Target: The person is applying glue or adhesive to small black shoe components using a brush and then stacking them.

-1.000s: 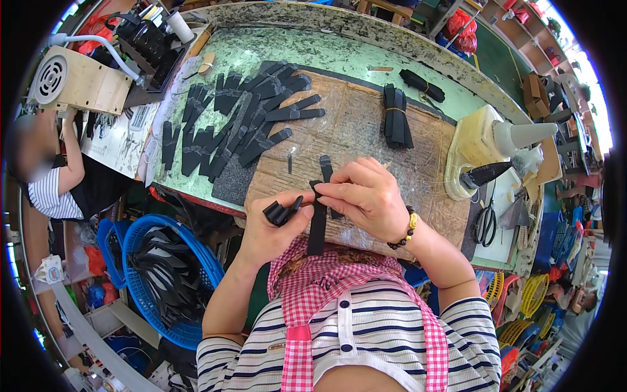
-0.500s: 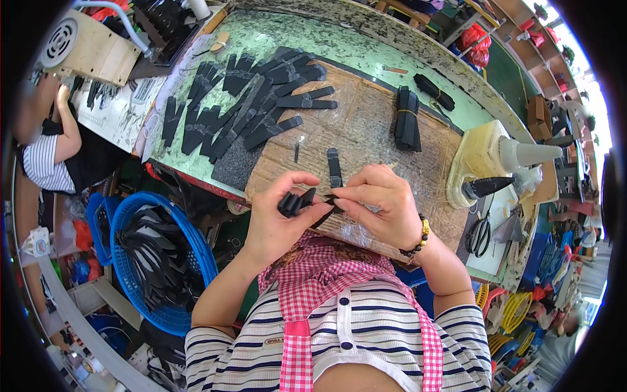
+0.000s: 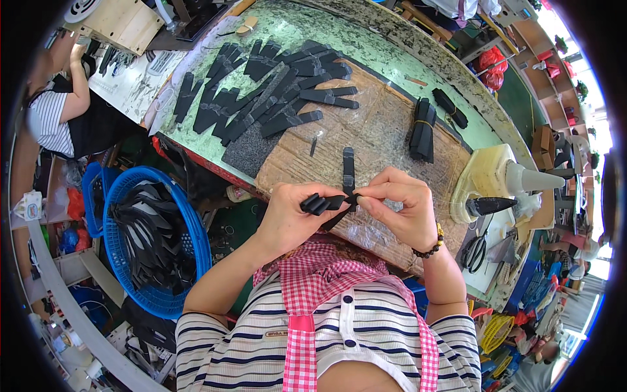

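- Lowest in the frame sit a striped shirt and a pink checked apron (image 3: pixel 307 307); both forearms rise from there to the centre.
- Just left of centre, the left hand (image 3: pixel 290 219) is closed round a small bunch of black strips (image 3: pixel 319 203), whose ends stick out past the fingers toward the right.
- Just right of centre, the right hand (image 3: pixel 398 209) pinches a single black strap (image 3: pixel 348 171) between thumb and forefinger. The strap runs up from the pinch and lies on the taped cardboard pad (image 3: pixel 385 130).
- The two hands meet at the strap's lower end, fingertips almost touching. The pinch looks light, so my guess is the strap could slip free or twist, and the bunch could fan out if the left fist loosens.
- At the lower left, a blue basket (image 3: pixel 196 248) holds more black pieces.
- Right of centre stands a cream glue pot (image 3: pixel 486 176) with a dark nozzle; scissors (image 3: pixel 475 251) lie below it. An elbow swing could knock them.
- Above centre lies a bundle of strips (image 3: pixel 423 124); at upper left, many black cut pieces (image 3: pixel 268 91) spread across the green bench (image 3: pixel 392 52).
- At the far left edge, another person sits.
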{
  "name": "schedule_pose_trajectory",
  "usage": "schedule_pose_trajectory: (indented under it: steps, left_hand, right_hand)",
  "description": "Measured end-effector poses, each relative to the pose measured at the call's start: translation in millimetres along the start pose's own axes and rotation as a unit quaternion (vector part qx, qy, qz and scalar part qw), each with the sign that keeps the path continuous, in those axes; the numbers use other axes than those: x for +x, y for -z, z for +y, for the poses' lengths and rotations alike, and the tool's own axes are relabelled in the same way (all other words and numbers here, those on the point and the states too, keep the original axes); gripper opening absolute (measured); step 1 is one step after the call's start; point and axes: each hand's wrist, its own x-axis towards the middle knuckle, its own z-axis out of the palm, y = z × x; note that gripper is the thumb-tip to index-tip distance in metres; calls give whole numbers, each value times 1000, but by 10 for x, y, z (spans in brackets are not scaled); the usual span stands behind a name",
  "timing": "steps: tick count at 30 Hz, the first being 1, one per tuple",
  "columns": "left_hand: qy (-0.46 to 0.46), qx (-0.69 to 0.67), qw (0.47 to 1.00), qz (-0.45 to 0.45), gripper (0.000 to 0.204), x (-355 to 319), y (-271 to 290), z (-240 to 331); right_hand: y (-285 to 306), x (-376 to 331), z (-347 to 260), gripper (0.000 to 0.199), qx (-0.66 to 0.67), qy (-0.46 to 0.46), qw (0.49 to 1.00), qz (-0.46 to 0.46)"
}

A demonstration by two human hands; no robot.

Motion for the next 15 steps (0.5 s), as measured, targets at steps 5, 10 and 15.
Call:
schedule_pose_trajectory:
  steps: [5,10,15]
  left_hand:
    - [-37,-44,998,-9,13,-4,-21,-56]
    - [61,-15,986,-156,25,17,16,-34]
    - [86,-194,955,-209,20,45,21,-199]
  right_hand:
    - [15,29,22,17,5,12,1000,-3]
    - [-88,-100,37,17,-4,54,998,-43]
    - [-27,63,235,19,5,-85,994,-72]
